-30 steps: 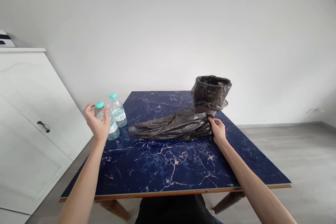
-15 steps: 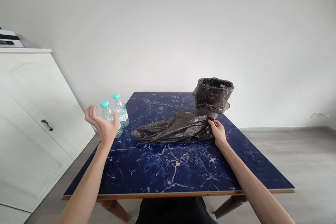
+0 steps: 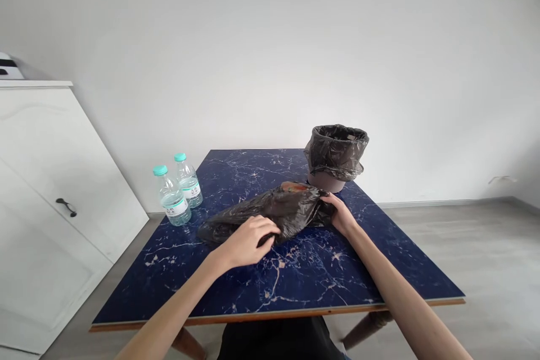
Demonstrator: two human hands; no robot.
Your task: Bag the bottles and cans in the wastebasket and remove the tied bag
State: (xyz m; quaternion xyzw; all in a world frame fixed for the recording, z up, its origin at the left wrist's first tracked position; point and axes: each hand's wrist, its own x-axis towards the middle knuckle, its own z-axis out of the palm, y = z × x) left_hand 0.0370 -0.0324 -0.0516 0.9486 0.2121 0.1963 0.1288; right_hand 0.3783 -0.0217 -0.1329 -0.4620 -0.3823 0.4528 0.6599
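Note:
A black plastic bag [image 3: 287,208] lies stretched across the middle of the dark blue marbled table [image 3: 278,287]. My left hand [image 3: 248,239] is closed on the near side of the bag, its fingers curled into the film. At the bag's right end, my right hand [image 3: 340,214] pinches the edge. Something orange-brown shows at the top of the bag, too little of it to name. Just behind my right hand stands a bin [image 3: 327,181], lined with another black bag [image 3: 337,152] folded over its rim.
Two clear water bottles with turquoise caps, a nearer bottle [image 3: 172,199] and a farther bottle [image 3: 188,180], stand upright at the table's left edge. A white cabinet [image 3: 54,180] is beyond them on the left. The white wall [image 3: 261,56] rises behind the table.
My left hand has come down from beside the bottles and taken hold of the bag. The bag's middle has been lifted and bunched, and an orange-brown patch now shows. My right hand keeps its pinch.

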